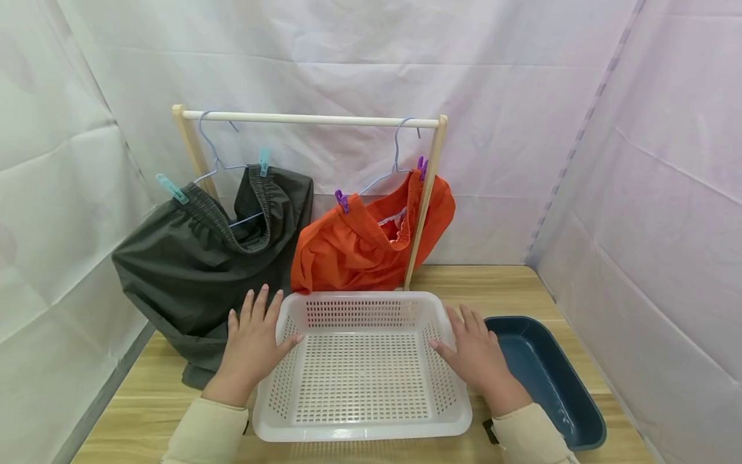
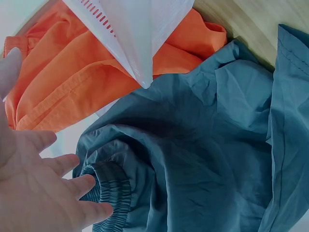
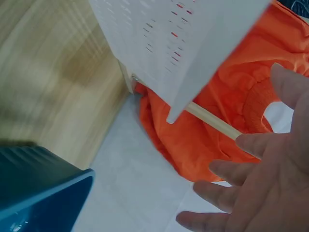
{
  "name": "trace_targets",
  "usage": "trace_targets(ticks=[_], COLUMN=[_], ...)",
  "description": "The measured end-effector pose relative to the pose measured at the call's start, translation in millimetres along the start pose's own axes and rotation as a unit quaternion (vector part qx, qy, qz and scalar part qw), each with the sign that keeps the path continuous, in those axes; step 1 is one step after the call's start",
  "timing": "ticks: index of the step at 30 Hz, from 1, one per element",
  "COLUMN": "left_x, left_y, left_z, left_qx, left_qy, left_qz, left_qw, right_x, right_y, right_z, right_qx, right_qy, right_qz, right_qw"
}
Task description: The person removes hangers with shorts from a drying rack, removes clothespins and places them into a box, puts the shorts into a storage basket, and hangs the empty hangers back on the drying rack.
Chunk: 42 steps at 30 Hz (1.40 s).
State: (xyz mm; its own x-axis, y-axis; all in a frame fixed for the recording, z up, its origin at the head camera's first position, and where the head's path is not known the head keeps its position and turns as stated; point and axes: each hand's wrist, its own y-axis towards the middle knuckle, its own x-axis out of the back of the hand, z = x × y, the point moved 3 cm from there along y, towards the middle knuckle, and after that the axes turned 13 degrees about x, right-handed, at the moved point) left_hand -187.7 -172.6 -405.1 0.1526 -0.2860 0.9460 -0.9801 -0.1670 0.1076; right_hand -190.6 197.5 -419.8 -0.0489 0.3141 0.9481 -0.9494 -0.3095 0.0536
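Observation:
In the head view a white plastic basket [image 1: 362,432] with slotted walls sits between my two hands, nothing inside it. My left hand [image 1: 250,345], fingers spread, is over its left rim. On the opposite side my right hand [image 1: 476,351] is spread likewise at the right rim. Behind hang dark grey shorts [image 1: 209,270], held on a hanger [image 1: 216,154] by light blue clothespins [image 1: 172,188]. Orange shorts [image 1: 353,251] hang beside them from another hanger [image 1: 397,151] with purple clothespins [image 1: 342,201]. Both wrist views show straight fingers holding nothing.
A wooden rack with a white rod [image 1: 313,119] carries both hangers. To the right of the basket stands a dark blue tray [image 1: 591,412], partly behind my right forearm. White cloth walls [image 1: 649,212] enclose the wooden table [image 1: 487,283] on the left, back and right.

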Motion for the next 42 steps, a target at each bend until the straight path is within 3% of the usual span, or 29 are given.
trace_targets(ticks=[12,24,31,42], left_x=[7.6,19.0,25.8,44.3], left_y=[2.7,16.4,25.4,39.9], left_z=[-0.1,-3.4,-10.6,-21.2], left_qx=[-0.006,-0.001,0.01,0.008], left_qy=[-0.014,-0.089,-0.118,-0.161], left_qz=[-0.017,-0.001,0.023,0.017], left_qw=[0.9997,0.9961,0.9927,0.9867], right_x=[-12,-20,-26,-34], right_y=[-6.1,-14.0,-16.4,-17.1], right_z=[-18,-26,-31,-31], right_qx=[-0.07,-0.066,-0.07,-0.078], right_qy=[0.083,0.123,0.132,0.194], right_qz=[0.019,0.003,0.024,0.022], right_qw=[0.9939,0.9902,0.9885,0.9777])
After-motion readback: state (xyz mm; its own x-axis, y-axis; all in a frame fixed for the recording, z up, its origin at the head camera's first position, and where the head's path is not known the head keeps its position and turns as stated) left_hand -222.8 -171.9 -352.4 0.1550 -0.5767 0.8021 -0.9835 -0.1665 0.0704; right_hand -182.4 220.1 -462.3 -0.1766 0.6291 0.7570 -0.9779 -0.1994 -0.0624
